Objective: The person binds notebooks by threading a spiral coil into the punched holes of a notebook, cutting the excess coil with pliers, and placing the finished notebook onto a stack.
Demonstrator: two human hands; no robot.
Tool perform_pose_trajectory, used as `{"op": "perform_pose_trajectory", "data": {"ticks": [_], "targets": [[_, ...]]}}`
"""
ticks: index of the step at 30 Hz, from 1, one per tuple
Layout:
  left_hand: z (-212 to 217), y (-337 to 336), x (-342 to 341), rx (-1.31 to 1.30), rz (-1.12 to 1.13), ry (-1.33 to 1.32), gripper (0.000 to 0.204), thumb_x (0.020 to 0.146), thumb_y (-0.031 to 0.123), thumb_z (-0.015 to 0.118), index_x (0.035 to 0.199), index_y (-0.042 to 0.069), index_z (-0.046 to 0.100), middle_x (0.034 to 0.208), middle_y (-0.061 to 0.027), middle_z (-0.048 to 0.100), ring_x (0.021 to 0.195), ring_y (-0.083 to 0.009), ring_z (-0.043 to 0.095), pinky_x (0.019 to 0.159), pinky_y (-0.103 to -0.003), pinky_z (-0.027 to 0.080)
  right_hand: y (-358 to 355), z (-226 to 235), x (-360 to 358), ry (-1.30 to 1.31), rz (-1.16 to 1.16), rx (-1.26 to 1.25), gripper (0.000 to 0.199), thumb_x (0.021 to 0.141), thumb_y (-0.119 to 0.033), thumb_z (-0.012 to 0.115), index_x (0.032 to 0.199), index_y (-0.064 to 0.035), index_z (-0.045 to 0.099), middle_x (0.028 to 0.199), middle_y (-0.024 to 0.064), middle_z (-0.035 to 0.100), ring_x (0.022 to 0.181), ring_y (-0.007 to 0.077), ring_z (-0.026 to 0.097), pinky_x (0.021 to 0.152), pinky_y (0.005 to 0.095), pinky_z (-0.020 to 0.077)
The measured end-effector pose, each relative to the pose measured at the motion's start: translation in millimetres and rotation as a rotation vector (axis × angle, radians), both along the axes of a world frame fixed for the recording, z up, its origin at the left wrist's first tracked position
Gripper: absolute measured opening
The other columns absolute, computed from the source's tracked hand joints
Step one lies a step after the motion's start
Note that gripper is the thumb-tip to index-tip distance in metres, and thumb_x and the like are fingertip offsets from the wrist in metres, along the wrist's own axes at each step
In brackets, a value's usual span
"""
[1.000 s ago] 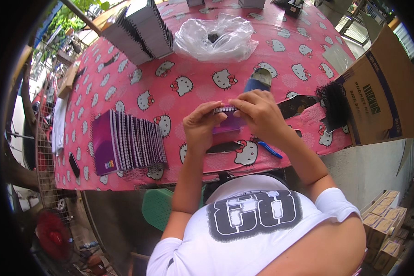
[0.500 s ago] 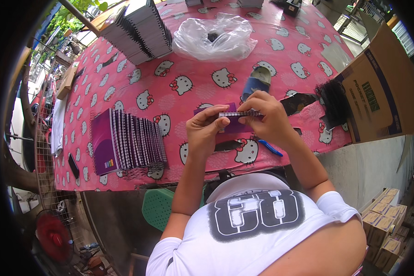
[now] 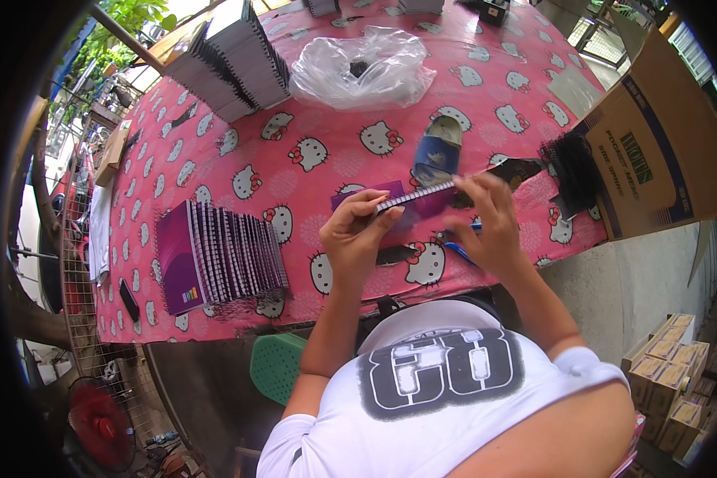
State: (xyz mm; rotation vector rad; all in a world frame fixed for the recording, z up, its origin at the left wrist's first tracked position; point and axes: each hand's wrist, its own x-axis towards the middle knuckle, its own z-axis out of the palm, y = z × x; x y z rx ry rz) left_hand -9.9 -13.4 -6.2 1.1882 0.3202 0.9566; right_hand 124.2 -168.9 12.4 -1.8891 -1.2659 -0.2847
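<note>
Purple notebook [image 3: 406, 201], its spiral-wire edge up, is pinched between left hand [image 3: 357, 233] and right hand [image 3: 490, 223].

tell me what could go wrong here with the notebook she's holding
The purple spiral notebook is pinched at its ends by the left hand and right hand, so it might slip onto the blue pen below. The fanned notebook row sits near the table edge and could slide off.

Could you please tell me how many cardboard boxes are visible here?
About 7: one large open brown cardboard box at the table's right end, and roughly six small boxes stacked on the floor lower right; more may be hidden.
</note>
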Motion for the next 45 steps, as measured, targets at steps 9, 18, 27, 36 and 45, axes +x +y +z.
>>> {"op": "perform_pose_trajectory", "data": {"ticks": [9,18,27,36,45], "targets": [[25,3,-7,0.803,0.417,0.04,0.03,0.069,-0.012,0.075,0.097,-0.004,0.069,0.101,-0.0171,0.069,0.086,-0.0234,0.066,0.074,-0.03,0.054,-21,-19,-10,0.178,0.14,-0.241,0.052,0.08,-0.028,0.072,0.126,-0.0071,0.057,0.113,0.0161,0.053,0.106,0.0329,0.051,0.091,0.0427,0.0412],[36,-2,-19,0.851,0.493,0.082,0.033,0.067,-0.015,0.071,0.099,-0.004,0.07,0.102,-0.0162,0.07,0.084,-0.0237,0.067,0.072,-0.03,0.053,4,55,-38,0.08,0.205,-0.145,0.051,0.081,-0.026,0.072,0.126,-0.0063,0.057,0.112,0.0154,0.054,0.105,0.031,0.051,0.09,0.0412,0.0417],[31,1,-24,0.846,0.489,0.061,0.029,0.069,-0.011,0.075,0.096,-0.002,0.07,0.1,-0.0163,0.07,0.084,-0.0232,0.067,0.072,-0.03,0.052,9,50,-31,0.73,0.426,-0.216,0.041,0.083,-0.028,0.071,0.114,-0.0034,0.064,0.098,0.0115,0.058,0.092,0.023,0.056,0.079,0.0368,0.0452],[24,13,-32,0.877,0.54,0.047,0.029,0.067,-0.009,0.077,0.094,0.0,0.071,0.1,-0.0161,0.068,0.081,-0.0228,0.065,0.07,-0.029,0.052,-26,-52,-21,0.317,0.216,-0.29,0.048,0.082,-0.026,0.071,0.12,0.0003,0.059,0.114,0.0169,0.06,0.099,0.0281,0.058,0.088,0.0397,0.0456],[81,-2,-92,0.879,0.484,0.307,0.021,0.073,-0.004,0.074,0.094,0.002,0.072,0.107,-0.015,0.064,0.084,-0.0233,0.064,0.078,-0.035,0.052,91,47,-48,-0.186,0.907,-0.008,0.076,0.065,0.002,0.072,0.136,-0.0077,0.048,0.112,0.0155,0.057,0.105,0.0313,0.058,0.081,0.0375,0.0504]]}}
